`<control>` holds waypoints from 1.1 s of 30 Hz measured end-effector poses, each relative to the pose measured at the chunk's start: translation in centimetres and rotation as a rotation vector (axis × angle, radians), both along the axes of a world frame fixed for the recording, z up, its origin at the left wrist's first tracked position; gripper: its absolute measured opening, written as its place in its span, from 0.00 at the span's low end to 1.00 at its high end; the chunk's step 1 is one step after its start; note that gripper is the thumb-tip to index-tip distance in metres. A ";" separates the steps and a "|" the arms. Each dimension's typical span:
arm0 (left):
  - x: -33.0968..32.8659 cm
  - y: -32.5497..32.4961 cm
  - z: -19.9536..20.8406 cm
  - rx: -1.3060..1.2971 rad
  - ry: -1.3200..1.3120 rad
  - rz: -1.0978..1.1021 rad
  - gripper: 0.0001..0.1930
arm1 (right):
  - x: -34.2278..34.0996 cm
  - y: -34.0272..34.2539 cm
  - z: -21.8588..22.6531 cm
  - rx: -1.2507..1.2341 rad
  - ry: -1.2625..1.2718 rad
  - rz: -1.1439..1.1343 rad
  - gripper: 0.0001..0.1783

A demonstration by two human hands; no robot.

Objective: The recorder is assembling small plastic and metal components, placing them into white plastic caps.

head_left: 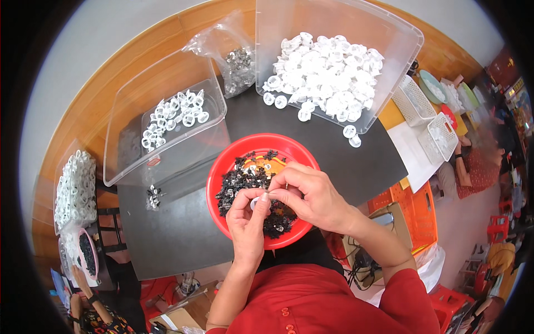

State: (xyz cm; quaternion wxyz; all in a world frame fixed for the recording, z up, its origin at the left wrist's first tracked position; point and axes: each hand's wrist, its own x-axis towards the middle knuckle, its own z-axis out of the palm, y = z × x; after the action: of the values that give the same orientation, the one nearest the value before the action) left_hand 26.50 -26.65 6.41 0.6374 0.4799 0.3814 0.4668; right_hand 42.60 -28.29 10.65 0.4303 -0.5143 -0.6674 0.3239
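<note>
A dark table [178, 236] spreads around the grip, with a wood-panelled wall [144, 53] beyond it. The left hand [246, 222] pinches a small white round piece [255, 203] between thumb and fingers; the right hand [316, 196] has thumb and forefinger nipped together just beside that piece, though I cannot tell whether they hold anything. Under the grip sits a red basin [212, 186] of black parts [236, 185]. Beyond, to the grip's right, a large clear bin [396, 42] bears heaped white parts [328, 72]; to its left stands another clear bin [125, 133].
</note>
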 end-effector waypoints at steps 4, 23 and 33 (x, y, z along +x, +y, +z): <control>0.1 0.1 -0.5 -0.027 -0.089 -0.012 0.09 | 0.0 0.3 -0.6 0.092 -0.017 -0.026 0.05; -0.1 0.3 0.1 -0.102 0.037 -0.045 0.21 | -0.2 -0.9 -1.5 0.117 0.027 0.027 0.04; 0.1 1.1 0.9 0.012 0.251 -0.065 0.35 | -0.3 -0.5 -1.7 0.391 -0.248 0.138 0.05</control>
State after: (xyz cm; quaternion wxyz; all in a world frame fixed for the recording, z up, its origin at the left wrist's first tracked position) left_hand 26.55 -25.51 7.33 0.5966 0.5504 0.4397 0.3843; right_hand 42.33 -28.81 8.94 0.4134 -0.4101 -0.7987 0.1514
